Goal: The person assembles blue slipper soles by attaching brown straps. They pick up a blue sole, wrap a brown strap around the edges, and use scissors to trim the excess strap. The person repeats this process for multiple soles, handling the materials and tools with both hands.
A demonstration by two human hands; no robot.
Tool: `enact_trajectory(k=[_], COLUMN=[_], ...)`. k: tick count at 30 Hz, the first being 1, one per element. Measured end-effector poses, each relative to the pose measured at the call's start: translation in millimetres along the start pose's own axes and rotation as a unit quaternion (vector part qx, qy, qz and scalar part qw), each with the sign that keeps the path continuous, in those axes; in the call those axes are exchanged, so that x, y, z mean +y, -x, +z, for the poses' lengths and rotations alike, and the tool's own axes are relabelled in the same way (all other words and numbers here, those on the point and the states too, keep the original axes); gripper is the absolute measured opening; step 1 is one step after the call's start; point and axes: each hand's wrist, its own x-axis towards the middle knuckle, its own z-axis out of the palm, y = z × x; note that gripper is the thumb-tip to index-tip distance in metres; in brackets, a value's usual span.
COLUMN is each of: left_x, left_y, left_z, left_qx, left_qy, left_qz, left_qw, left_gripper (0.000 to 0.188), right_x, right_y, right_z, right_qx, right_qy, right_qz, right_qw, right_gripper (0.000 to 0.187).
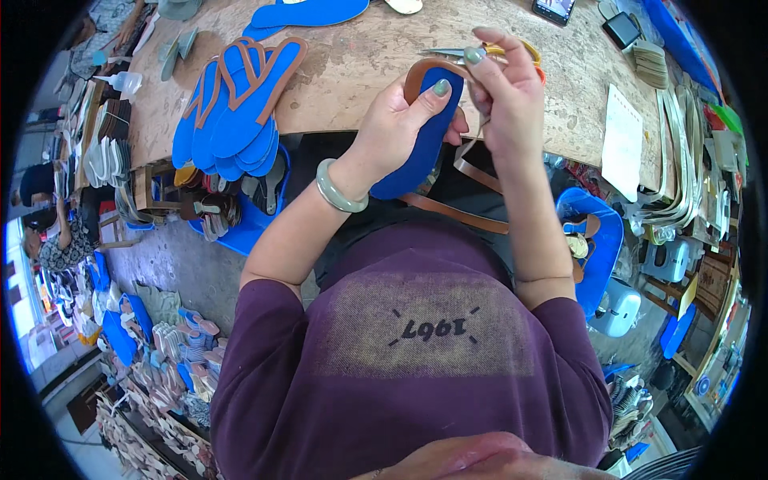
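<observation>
My left hand point(388, 128) grips a blue insole point(438, 128) over the table's near edge, its thumb pressed flat on the blue face. A narrow brown strip point(415, 78) runs around the upper end of the insole. At that end, my right hand point(512, 100) is closed on the strip, with thumb and fingers close to the rim. The strip's loose length point(472, 170) hangs below the right hand and loops across my lap. Scissors point(496, 50) with yellow handles lie on the table just behind the right hand, which partly hides them.
Several blue insoles point(240, 144), some edged in brown, overlap at the table's left. More blue pieces point(312, 12) lie at the back. A phone point(554, 10), a paper sheet point(622, 144) and bundled strips point(680, 152) are right. Blue bins point(612, 232) stand below the table.
</observation>
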Motion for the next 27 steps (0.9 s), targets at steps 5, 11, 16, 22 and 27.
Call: enact_trajectory(k=[5, 11, 16, 22, 27], left_x=[5.6, 22.4, 22.9, 15.4, 14.1], left_y=[3.0, 5.0, 7.2, 7.8, 5.7], left_z=[-7.3, -11.6, -8.6, -5.0, -8.6], left_qx=[-0.015, -0.039, -0.032, -0.027, 0.037], left_qy=[-0.052, -0.106, -0.040, -0.017, 0.023], left_qz=[-0.015, -0.013, -0.005, 0.045, 0.075], left_qw=[0.998, 0.994, 0.999, 0.999, 0.996], left_gripper=[0.029, 0.030, 0.028, 0.033, 0.036], right_x=[-14.8, -29.1, -13.8, 1.9, -6.6], right_y=[-14.7, -35.7, -5.9, 8.3, 15.5], right_z=[-7.8, -21.3, 2.9, 18.3, 20.1], right_qx=[-0.043, -0.147, -0.033, -0.018, 0.015], right_qy=[0.024, 0.060, 0.029, -0.080, 0.099], right_qz=[0.038, 0.091, 0.029, 0.020, -0.030], right_qw=[0.998, 0.983, 0.999, 0.996, 0.995], right_gripper=[0.033, 0.039, 0.035, 0.032, 0.027])
